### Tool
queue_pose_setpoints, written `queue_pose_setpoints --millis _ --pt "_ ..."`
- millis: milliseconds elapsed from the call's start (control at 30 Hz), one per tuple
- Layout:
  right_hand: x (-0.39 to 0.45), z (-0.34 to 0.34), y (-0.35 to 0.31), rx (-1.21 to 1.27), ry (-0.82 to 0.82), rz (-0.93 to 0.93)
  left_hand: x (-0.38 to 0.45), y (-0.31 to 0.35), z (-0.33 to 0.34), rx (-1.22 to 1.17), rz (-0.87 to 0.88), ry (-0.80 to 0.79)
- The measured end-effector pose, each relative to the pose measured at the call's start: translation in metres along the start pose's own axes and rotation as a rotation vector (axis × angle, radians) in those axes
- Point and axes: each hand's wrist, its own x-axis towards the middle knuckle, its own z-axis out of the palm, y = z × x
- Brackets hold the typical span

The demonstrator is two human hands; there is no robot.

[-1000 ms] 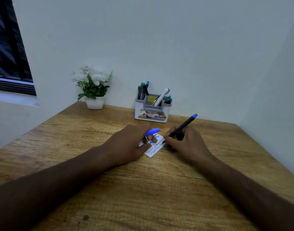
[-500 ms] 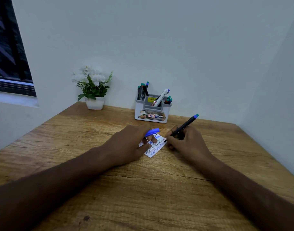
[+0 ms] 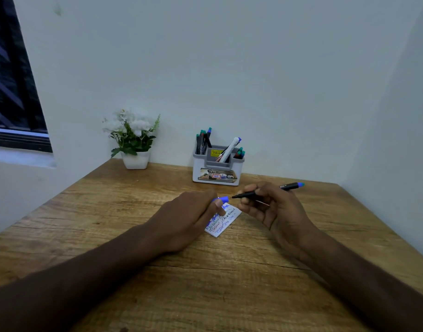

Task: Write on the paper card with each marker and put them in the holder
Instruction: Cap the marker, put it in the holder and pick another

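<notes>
Marker (image 3: 265,190) uncapped, in right hand (image 3: 275,209) grip, above paper card (image 3: 223,220) mid-desk (image 3: 110,224). Left hand (image 3: 189,219) pinches blue cap (image 3: 221,200), rests on card. Holder (image 3: 217,168) at 12 o'clock, markers inside; flower pot (image 3: 135,159) at 11.

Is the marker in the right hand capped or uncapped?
Uncapped: the marker shows its bare tip, and the left hand holds the blue cap.
</notes>
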Motion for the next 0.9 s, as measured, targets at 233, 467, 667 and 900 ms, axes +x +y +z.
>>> queue_pose_setpoints --millis 233,467,667,900 --pt "0.0002 0.0001 0.0030 -0.025 0.030 -0.041 -0.0005 0.0018 0.0001 0.009 -0.008 -0.001" --pt "0.0005 -0.0011 0.0060 -0.059 0.013 -0.056 0.0001 0.0011 0.0019 -0.029 0.004 0.016" --pt "-0.0003 0.0000 0.0043 -0.064 0.020 -0.077 -0.0004 0.0006 0.0020 -0.002 0.005 0.015" --pt "-0.0053 0.0068 0.0080 -0.056 -0.068 -0.045 -0.0005 0.0013 0.0019 0.049 0.004 0.000"
